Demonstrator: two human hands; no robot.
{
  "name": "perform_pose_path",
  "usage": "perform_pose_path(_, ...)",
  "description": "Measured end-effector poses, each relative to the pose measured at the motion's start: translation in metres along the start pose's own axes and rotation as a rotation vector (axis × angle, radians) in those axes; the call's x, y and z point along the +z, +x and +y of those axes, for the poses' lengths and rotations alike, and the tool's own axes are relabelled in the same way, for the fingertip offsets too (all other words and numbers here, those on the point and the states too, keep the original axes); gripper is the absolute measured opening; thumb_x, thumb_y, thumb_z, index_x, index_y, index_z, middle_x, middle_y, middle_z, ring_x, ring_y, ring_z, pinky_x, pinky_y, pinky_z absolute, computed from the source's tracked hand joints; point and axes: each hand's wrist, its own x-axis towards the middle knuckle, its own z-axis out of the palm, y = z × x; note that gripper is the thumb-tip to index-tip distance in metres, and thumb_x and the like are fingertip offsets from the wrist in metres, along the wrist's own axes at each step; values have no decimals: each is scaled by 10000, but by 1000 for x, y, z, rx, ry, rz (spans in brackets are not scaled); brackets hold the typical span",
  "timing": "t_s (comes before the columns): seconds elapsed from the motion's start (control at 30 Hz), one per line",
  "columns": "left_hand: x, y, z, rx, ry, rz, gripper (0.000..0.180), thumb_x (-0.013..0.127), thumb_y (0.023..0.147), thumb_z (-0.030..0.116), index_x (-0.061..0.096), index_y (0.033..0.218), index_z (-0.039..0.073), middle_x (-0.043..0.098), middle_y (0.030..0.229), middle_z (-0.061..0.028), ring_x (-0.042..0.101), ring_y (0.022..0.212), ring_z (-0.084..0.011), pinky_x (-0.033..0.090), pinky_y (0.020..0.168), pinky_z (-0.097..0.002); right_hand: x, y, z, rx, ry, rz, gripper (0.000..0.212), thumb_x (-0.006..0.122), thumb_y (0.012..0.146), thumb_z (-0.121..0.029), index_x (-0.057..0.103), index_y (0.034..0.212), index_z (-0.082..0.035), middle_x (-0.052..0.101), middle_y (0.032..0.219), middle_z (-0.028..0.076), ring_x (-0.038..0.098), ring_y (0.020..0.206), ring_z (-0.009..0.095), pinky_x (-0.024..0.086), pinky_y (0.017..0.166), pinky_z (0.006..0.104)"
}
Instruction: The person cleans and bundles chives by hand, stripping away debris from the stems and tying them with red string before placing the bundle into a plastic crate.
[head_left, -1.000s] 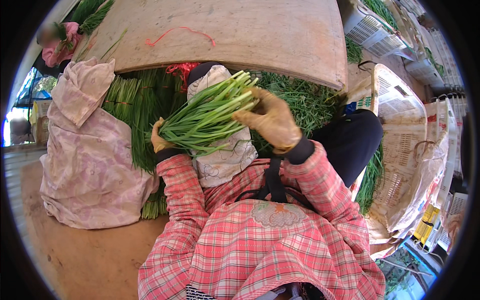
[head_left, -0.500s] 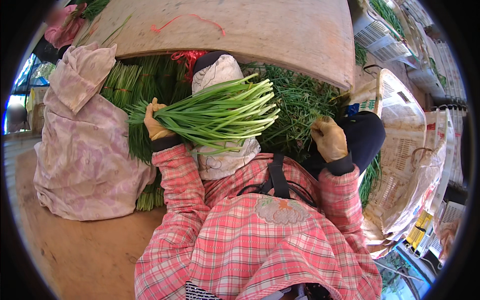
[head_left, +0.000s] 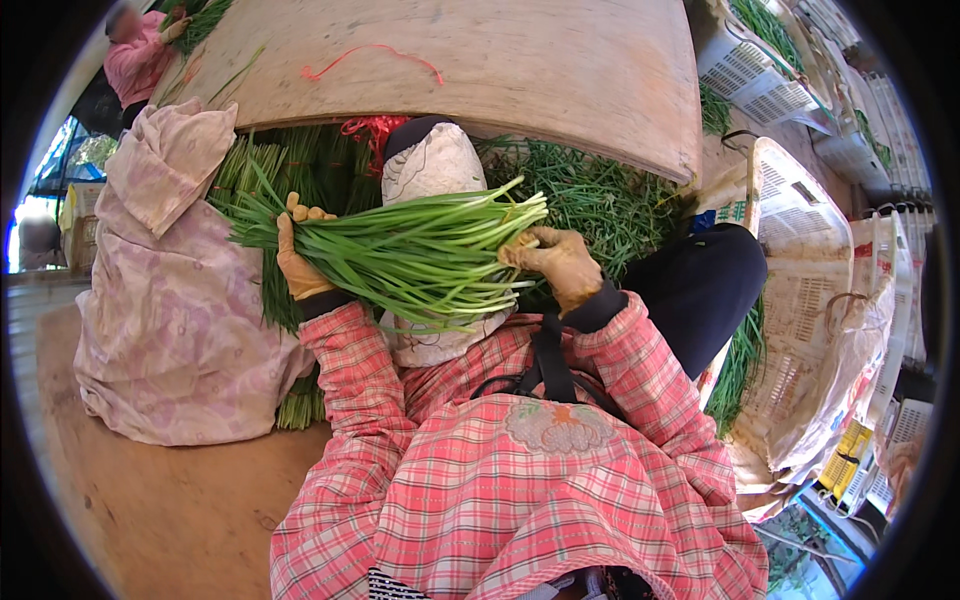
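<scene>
A loose bunch of garlic chives (head_left: 400, 250) lies crosswise in front of me, dark leaf tips to the left and pale stem ends to the right. My gloved left hand (head_left: 300, 262) is wrapped round its leafy side, with the thumb up. At the pale ends, my gloved right hand (head_left: 562, 264) pinches some stems between thumb and fingers. Beneath the bunch is my leg with a whitish cloth cover (head_left: 435, 165). A heap of loose, tangled green leaves (head_left: 600, 200) lies beyond my right hand.
A wooden board (head_left: 500, 70) with a red string (head_left: 375, 48) on it spans the far side. Tied green bundles (head_left: 298, 165) stand at left beside a patterned cloth (head_left: 190, 330). White plastic crates (head_left: 800, 210) line the right. Far left, a person in pink (head_left: 140, 60) handles greens.
My right hand has moved left from above my knee to the pale stem ends and closed on some. The bunch has shifted slightly left and down in my left hand.
</scene>
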Motion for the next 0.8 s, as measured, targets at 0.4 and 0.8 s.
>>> perform_pose_path(0.4,6,3,-2,-37,-223,-321,359,534,927,268,509,1217,58,358,712,42,382,732,-101,382,825,-286,5,-6,4,154,58,-125,316,717,803,-217,650,980,36,675,867,59,632,737,121,493,625,226)
perform_pose_path(0.8,1,2,1,-48,-75,-139,260,468,961,209,562,1121,27,341,662,45,362,672,-97,411,746,-277,-90,-30,-3,-324,-1077,716,175,696,766,-220,704,773,-45,647,644,124,638,592,251,485,540,353)
